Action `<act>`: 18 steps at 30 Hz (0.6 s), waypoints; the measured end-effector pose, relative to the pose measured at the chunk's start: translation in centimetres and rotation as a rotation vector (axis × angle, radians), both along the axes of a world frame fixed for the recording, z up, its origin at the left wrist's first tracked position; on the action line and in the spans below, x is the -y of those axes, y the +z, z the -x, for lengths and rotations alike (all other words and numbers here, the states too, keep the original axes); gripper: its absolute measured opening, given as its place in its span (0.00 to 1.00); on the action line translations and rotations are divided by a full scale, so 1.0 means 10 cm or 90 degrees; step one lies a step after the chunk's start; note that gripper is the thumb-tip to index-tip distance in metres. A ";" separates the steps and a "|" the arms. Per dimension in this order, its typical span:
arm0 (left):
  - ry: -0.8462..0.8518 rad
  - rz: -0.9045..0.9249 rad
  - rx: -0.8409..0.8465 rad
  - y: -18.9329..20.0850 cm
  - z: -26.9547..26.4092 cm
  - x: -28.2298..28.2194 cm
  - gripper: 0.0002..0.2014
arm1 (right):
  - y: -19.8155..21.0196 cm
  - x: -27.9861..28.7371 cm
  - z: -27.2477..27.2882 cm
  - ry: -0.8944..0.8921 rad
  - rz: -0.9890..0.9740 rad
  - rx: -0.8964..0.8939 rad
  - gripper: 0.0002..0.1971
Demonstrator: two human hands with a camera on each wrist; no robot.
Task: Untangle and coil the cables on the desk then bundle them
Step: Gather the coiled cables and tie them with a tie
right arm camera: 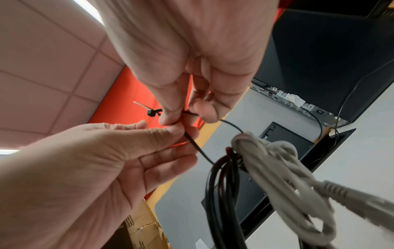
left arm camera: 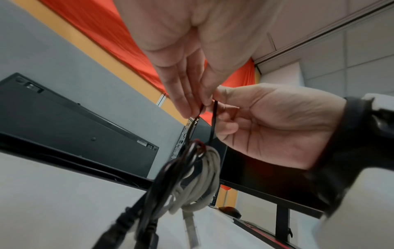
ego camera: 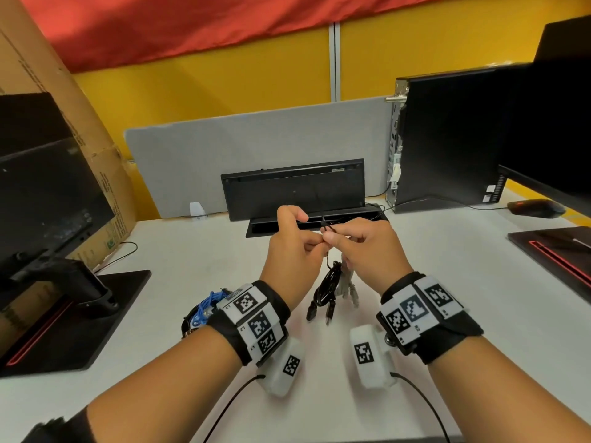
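Note:
A thin black cable tie (ego camera: 323,222) is looped round a bundle of coiled black and grey cables (ego camera: 335,282), which hangs from it above the white desk (ego camera: 447,298). My left hand (ego camera: 315,243) pinches one side of the tie, and my right hand (ego camera: 331,239) pinches the other side close by. In the left wrist view, both strands of the tie (left arm camera: 213,121) run down to the bundle (left arm camera: 192,168). The right wrist view shows the tie's head (right arm camera: 151,112) sticking out past my right hand (right arm camera: 181,114), with my left hand (right arm camera: 179,133) just below. Black cables (right arm camera: 221,185) hang beside grey ones (right arm camera: 277,168).
A blue cable coil (ego camera: 208,306) lies by my left wrist. A black keyboard (ego camera: 292,187) stands on edge behind a desk cable slot (ego camera: 351,215). A PC tower (ego camera: 447,139), mouse (ego camera: 535,207) and monitor (ego camera: 550,123) are at the right; a monitor (ego camera: 48,193) and cardboard box (ego camera: 96,155) are at the left.

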State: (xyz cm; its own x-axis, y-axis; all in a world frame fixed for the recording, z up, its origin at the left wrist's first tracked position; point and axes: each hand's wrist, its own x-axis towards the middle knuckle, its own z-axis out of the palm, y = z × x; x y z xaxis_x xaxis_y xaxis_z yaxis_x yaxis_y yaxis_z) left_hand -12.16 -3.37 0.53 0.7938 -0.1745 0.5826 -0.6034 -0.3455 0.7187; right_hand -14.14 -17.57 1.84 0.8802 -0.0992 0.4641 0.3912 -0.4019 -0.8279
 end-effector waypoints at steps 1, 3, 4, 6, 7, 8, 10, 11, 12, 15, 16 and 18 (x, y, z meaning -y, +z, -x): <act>-0.001 0.002 -0.011 0.01 0.02 0.01 0.22 | 0.00 0.00 0.00 -0.003 0.015 0.002 0.06; -0.004 -0.003 -0.049 0.04 0.03 0.00 0.20 | 0.00 0.00 0.00 -0.010 0.025 0.001 0.06; -0.004 -0.014 -0.071 0.06 0.03 -0.01 0.18 | 0.00 0.01 -0.01 -0.011 0.017 -0.001 0.06; 0.008 -0.086 -0.113 0.13 -0.03 -0.10 0.11 | 0.00 0.04 -0.01 -0.007 0.003 -0.006 0.05; 0.016 -0.153 -0.137 0.17 -0.07 -0.17 0.07 | 0.00 0.05 -0.02 -0.003 0.007 -0.009 0.06; 0.023 -0.229 -0.167 0.21 -0.12 -0.24 0.05 | 0.00 0.06 -0.02 0.000 0.017 -0.011 0.07; 0.038 -0.359 -0.234 0.28 -0.23 -0.42 0.04 | -0.01 0.07 -0.01 0.004 0.039 -0.016 0.09; 0.053 -0.417 -0.261 0.30 -0.28 -0.51 0.04 | -0.02 0.07 -0.01 0.006 0.046 -0.018 0.09; 0.075 -0.479 -0.278 0.30 -0.32 -0.60 0.04 | -0.03 0.07 -0.01 0.011 0.054 -0.023 0.10; 0.136 -0.632 -0.300 0.26 -0.38 -0.81 0.12 | -0.05 0.03 -0.01 0.028 0.097 -0.059 0.10; 0.144 -0.659 -0.310 0.23 -0.38 -0.85 0.13 | -0.06 0.02 -0.01 0.034 0.113 -0.070 0.09; 0.154 -0.709 -0.335 0.17 -0.40 -0.90 0.15 | -0.07 -0.01 0.00 0.044 0.136 -0.085 0.08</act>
